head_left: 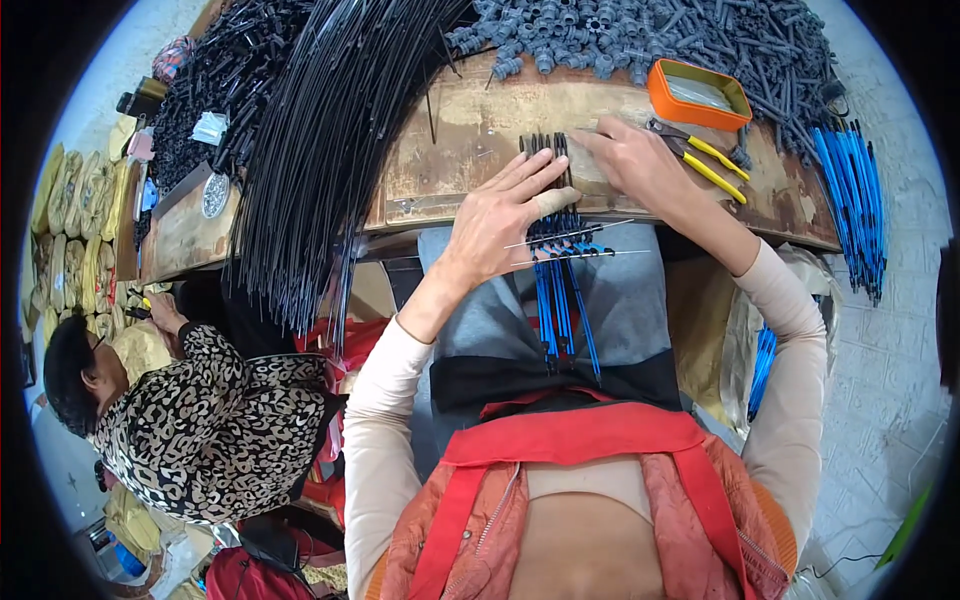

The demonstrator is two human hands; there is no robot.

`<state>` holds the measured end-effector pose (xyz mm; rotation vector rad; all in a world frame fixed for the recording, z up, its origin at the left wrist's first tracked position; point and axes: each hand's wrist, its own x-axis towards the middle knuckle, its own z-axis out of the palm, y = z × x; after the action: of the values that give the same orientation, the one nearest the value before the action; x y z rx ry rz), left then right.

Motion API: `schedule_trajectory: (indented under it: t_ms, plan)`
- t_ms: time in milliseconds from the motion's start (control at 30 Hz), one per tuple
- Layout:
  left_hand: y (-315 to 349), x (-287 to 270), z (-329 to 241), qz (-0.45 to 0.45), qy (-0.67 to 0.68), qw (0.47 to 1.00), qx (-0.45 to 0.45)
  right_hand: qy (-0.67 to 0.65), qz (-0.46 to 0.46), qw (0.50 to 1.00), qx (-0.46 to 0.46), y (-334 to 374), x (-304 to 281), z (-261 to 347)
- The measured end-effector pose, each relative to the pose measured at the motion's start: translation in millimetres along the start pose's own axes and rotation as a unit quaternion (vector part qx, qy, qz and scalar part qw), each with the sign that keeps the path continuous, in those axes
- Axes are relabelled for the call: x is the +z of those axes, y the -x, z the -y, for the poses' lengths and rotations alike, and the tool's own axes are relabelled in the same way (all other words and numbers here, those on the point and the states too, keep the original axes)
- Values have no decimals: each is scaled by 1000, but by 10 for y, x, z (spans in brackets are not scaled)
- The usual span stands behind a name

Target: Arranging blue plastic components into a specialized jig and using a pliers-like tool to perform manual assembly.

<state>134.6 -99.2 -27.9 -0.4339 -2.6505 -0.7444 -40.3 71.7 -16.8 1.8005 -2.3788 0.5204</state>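
Note:
A row of thin black-and-blue rods (560, 310) lies from the table's front edge down over my lap, black ends on the wood. My left hand (495, 215) rests flat across their upper part, fingers stretched out, the thumb wrapped in tan tape. Under its palm side, two thin silver wires (625, 252) cross the rods among small black fittings. My right hand (635, 160) is beside the black ends, fingers loosely bent toward them and its fingertips near the outermost rod. I make out nothing in it. Yellow-handled pliers (700, 165) lie just right of this hand.
Long black rods (330, 130) overhang the wooden table (450, 150) at left. Grey plastic fittings (600, 30) are heaped at the back, near an orange tin (700, 95). More blue rods (855, 210) hang at the right edge. A co-worker (215, 420) sits at left.

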Motion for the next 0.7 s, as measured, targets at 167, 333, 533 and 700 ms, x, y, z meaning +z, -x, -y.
schedule_trajectory:
  t_ms: [167,333,533,700]
  plan:
    - [-17,-24,-9,-2,-32,999,8,-27,-9,998,-55,-74,-7,-96]
    - [-21,10,-32,-19,-23,999,-20,-34,17,995,-88,-180,20,-258]
    - [-26,-12,-39,-23,-20,999,-21,-29,5,994,-104,-209,116,-199]
    - [-67,-28,-47,-28,-9,999,-18,-18,-11,993,-115,-226,150,-207]
